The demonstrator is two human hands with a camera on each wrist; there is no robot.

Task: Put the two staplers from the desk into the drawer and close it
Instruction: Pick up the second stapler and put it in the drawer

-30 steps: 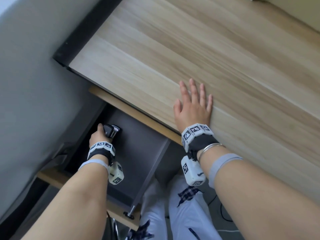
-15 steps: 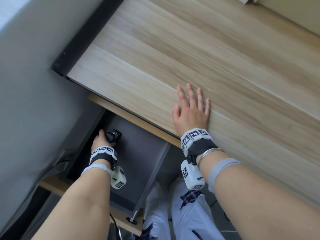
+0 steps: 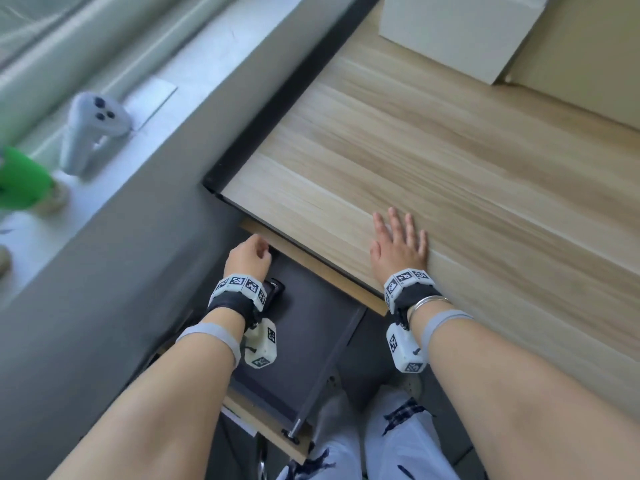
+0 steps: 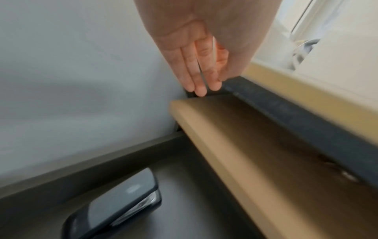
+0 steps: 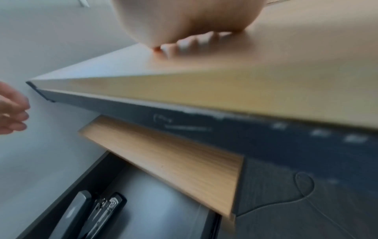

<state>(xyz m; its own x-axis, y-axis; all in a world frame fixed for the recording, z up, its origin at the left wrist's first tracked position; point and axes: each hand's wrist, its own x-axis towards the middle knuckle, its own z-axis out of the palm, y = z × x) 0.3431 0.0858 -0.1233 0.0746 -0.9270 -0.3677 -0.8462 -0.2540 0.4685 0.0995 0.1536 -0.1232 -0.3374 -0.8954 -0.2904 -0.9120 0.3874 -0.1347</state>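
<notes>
Below the surface [image 3: 433, 174], the left hand [image 3: 247, 259] has let go of the stapler [image 5: 103, 211], fingers [image 4: 196, 76] relaxed and empty. Both staplers [image 5: 90, 213] now lie in the open drawer [image 3: 311, 327]; the right hand [image 3: 398, 249] rests flat, so only closing remains.

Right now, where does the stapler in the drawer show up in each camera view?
Head: the stapler peeks out by the left wrist band, mostly hidden.
Left wrist: bottom left, blurred, a stapler on the drawer floor.
Right wrist: bottom left, two staplers side by side.
Shared landmark: the light wooden panel under the desk edge, also and.
</notes>
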